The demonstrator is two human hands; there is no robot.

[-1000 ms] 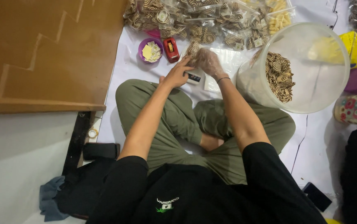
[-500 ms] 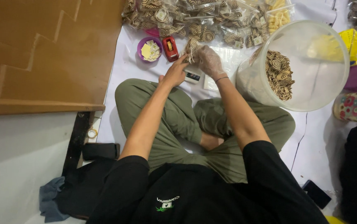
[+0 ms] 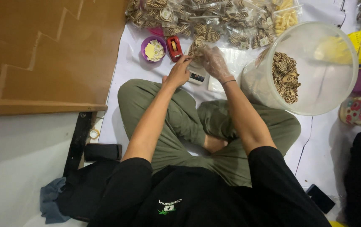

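head: white floor sheet (image 3: 121, 80), brown wood panel (image 3: 46, 50) left.

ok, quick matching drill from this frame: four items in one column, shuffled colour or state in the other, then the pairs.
Items:
1. small bowl
2. tape dispenser
3. large plastic tub
4. right hand

Descriptions:
A. red
B. translucent, holds spiral-patterned cookies
C. purple, holds small paper labels
D. in a clear plastic glove

Pairs: 1-C, 2-A, 3-B, 4-D
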